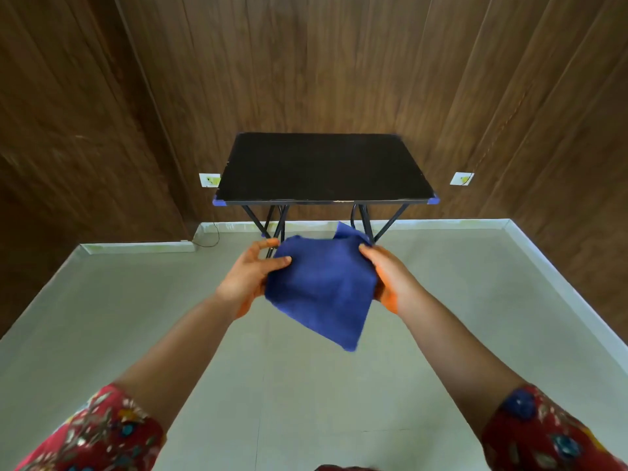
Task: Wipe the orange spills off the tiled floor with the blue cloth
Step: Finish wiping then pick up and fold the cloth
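Presently left grip (249, 277), right grip (390, 280) clamped on blue cloth (323, 290) edges, above tiled floor (306, 402).

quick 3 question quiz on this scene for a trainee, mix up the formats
1. True or false: the blue cloth lies flat on the floor.
2. Multiple choice: the cloth is gripped by A) one hand, B) both hands, C) no hand.
3. Fill in: the black table stands against a ____-panelled wall.

Key
1. False: it is held up in the air.
2. B: the left hand and right hand each hold a side.
3. wood
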A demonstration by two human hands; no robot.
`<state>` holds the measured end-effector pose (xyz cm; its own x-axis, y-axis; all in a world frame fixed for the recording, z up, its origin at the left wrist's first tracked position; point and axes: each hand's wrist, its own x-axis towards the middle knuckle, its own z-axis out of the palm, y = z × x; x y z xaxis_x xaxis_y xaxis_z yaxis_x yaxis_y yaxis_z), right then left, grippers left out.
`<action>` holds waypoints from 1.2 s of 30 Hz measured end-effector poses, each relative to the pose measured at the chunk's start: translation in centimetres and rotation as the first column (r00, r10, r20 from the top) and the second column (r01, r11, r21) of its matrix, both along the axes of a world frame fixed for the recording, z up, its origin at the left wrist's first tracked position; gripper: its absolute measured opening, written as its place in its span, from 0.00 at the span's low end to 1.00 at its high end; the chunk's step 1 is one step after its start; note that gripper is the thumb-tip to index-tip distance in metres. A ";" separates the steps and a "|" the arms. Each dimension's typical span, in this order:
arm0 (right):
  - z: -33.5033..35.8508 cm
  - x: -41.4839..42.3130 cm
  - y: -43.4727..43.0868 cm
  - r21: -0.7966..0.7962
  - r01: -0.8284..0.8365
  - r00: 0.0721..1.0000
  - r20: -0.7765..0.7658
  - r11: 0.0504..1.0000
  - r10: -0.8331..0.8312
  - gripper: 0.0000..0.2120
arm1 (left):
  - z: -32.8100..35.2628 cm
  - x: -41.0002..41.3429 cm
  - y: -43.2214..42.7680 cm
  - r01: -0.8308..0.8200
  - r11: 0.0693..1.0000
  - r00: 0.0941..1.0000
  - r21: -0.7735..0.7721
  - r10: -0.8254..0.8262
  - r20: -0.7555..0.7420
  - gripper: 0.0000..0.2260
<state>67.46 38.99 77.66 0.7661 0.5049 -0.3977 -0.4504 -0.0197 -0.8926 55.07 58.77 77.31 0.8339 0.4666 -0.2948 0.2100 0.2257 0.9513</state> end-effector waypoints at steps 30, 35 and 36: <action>0.0 3.0 -0.7 -0.115 -0.316 0.921 0.202 0.942 0.334 0.17 | 0.3 -0.6 3.1 0.191 0.969 0.975 0.158 -0.169 -0.142 0.11; -9.6 -2.8 -1.3 -0.006 -0.190 0.962 -0.199 0.982 0.185 0.22 | -5.3 -2.4 -0.7 0.191 0.978 0.917 -0.089 -0.210 -0.339 0.11; -11.1 -4.1 -1.5 -0.085 -0.160 0.968 -0.209 0.983 0.139 0.18 | -6.5 -2.8 -1.4 0.138 0.986 0.908 -0.089 -0.162 -0.386 0.07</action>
